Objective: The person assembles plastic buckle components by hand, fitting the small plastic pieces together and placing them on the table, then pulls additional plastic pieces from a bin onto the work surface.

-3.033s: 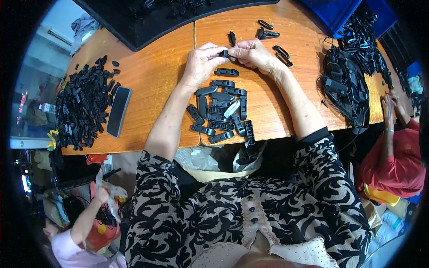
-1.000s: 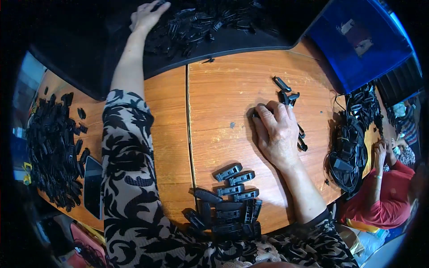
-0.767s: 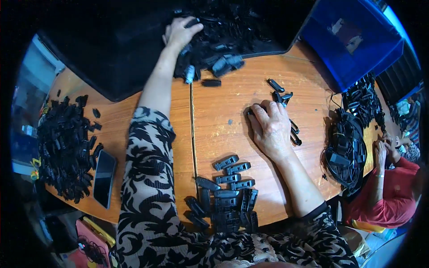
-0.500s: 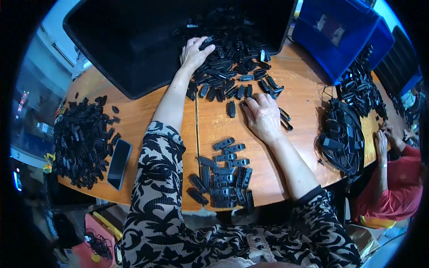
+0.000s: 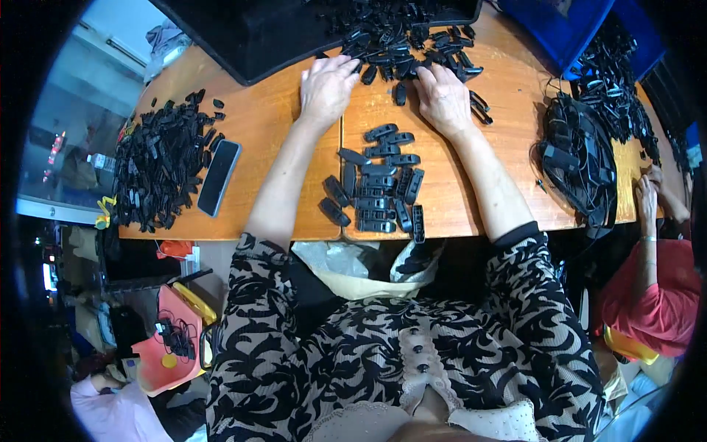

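Note:
My left hand (image 5: 328, 88) is at the near edge of a heap of small black plastic parts (image 5: 383, 44), by the mouth of a large black bin (image 5: 272, 55). Its fingers are bent, with a dark plastic part at their tips. Palm down, my right hand (image 5: 443, 103) lies at the heap's right side, fingers apart and touching parts; some fingertips are hidden. One lone black part (image 5: 400, 93) sits between the hands. Closer to me, several similar black clips (image 5: 377, 193) are laid out in a loose cluster of short rows.
At left are another black pile (image 5: 166, 158) and a dark phone (image 5: 219, 178). Coiled black cables (image 5: 578, 166) lie at right, below a blue bin (image 5: 549, 33). A co-worker in a red top (image 5: 652, 295) works at far right. A pink chair (image 5: 166, 353) stands lower left.
The view has tipped downward. My left hand has come back from inside the bin to the heap's near edge. My right hand has shifted slightly forward into the parts. The cluster looks unchanged.

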The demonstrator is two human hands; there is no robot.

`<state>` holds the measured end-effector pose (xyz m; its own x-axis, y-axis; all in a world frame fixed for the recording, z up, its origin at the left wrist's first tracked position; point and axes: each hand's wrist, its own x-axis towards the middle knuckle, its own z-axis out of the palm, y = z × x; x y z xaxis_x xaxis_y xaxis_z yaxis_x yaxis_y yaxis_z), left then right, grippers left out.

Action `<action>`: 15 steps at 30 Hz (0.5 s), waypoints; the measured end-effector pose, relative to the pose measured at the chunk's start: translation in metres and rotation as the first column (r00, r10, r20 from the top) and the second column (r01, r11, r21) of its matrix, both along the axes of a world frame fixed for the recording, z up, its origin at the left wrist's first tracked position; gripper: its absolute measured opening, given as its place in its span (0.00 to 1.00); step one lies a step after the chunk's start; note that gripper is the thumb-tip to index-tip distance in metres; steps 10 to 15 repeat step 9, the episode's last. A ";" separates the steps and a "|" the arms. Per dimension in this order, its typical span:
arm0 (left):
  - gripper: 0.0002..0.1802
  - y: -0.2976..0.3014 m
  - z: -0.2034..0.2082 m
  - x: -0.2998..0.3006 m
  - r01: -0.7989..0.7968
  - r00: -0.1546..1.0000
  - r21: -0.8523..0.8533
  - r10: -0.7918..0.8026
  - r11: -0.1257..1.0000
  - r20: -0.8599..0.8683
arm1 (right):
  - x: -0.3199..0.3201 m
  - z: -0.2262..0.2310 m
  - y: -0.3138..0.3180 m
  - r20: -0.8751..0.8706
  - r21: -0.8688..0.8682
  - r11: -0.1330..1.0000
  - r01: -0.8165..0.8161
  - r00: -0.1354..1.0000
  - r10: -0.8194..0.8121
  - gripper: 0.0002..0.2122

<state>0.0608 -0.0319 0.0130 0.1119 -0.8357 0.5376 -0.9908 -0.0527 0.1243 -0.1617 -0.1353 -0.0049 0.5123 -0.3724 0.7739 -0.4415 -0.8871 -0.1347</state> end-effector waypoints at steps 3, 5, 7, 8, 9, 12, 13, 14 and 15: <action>0.20 0.008 -0.008 -0.017 0.029 0.997 0.009 -0.030 1.000 0.071 | 0.001 0.002 0.004 0.005 0.051 0.999 0.004 1.000 -0.004 0.07; 0.24 0.008 -0.008 -0.025 0.036 0.997 0.009 -0.036 0.999 0.061 | 0.001 0.002 0.004 0.020 0.025 0.999 0.033 0.999 -0.033 0.07; 0.31 0.014 -0.002 -0.040 0.158 0.986 -0.030 -0.157 0.987 0.057 | -0.002 -0.003 0.005 0.022 0.120 0.992 0.047 0.999 -0.050 0.06; 0.36 0.011 -0.002 -0.043 0.261 0.964 -0.004 -0.261 0.965 0.045 | -0.002 -0.004 0.002 0.055 0.106 0.993 0.050 0.997 -0.056 0.06; 0.36 0.012 0.001 -0.048 0.297 0.953 0.067 -0.300 0.953 0.048 | -0.002 -0.004 0.000 0.042 0.122 0.990 0.068 0.996 -0.074 0.07; 0.36 0.012 0.001 -0.048 0.297 0.953 0.067 -0.300 0.953 0.048 | -0.002 -0.004 0.000 0.042 0.122 0.990 0.068 0.996 -0.074 0.07; 0.36 0.012 0.001 -0.048 0.297 0.953 0.067 -0.300 0.953 0.048 | -0.002 -0.004 0.000 0.042 0.122 0.990 0.068 0.996 -0.074 0.07; 0.36 0.012 0.001 -0.048 0.297 0.953 0.067 -0.300 0.953 0.048 | -0.002 -0.004 0.000 0.042 0.122 0.990 0.068 0.996 -0.074 0.07; 0.36 0.012 0.001 -0.048 0.297 0.953 0.067 -0.300 0.953 0.048 | -0.002 -0.004 0.000 0.042 0.122 0.990 0.068 0.996 -0.074 0.07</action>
